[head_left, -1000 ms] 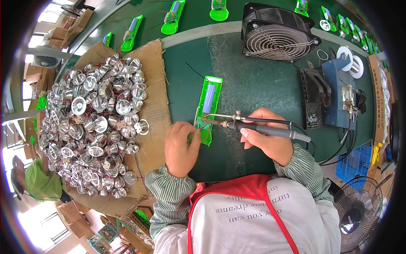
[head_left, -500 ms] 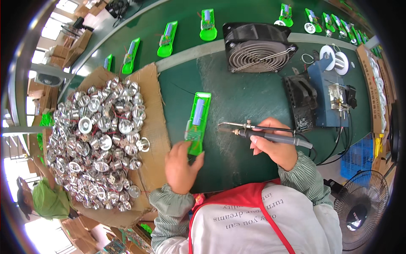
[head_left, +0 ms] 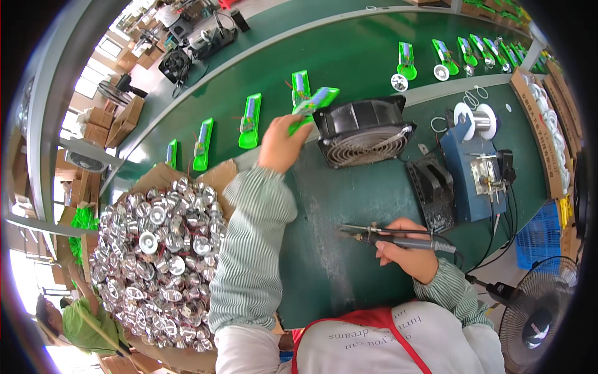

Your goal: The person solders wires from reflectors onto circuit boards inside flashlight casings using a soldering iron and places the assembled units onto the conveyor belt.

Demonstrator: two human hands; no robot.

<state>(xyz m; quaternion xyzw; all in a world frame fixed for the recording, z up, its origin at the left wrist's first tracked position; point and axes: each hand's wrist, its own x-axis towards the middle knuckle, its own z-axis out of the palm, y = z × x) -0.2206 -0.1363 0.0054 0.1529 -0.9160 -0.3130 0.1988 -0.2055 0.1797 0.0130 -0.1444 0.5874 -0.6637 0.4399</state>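
Observation:
My left hand [head_left: 283, 143] reaches out over the far edge of the bench, closed on a green plastic housing [head_left: 322, 98] tilted up beside a black fan. Directly behind that piece, another green housing [head_left: 300, 82] with a blue cylindrical cell lies on the green line surface [head_left: 355, 53]. My right hand [head_left: 416, 260] grips the grey handle of a soldering iron [head_left: 411, 242] with a thin metal tube clamped along it. Its tip points left, above the dark, scuffed bench top [head_left: 330, 199].
A square black fan [head_left: 361, 140] stands at the bench's far edge. Right of it are a black holder [head_left: 431, 190] and a blue solder feeder [head_left: 476, 184] with a spool [head_left: 483, 120]. Silvery reflectors [head_left: 162, 262] are heaped at left. A person [head_left: 93, 324] is at lower left.
My left hand has carried the green housing from the bench in front of me up and away to the far line. The soldering iron stays in my right hand. The view has shifted.

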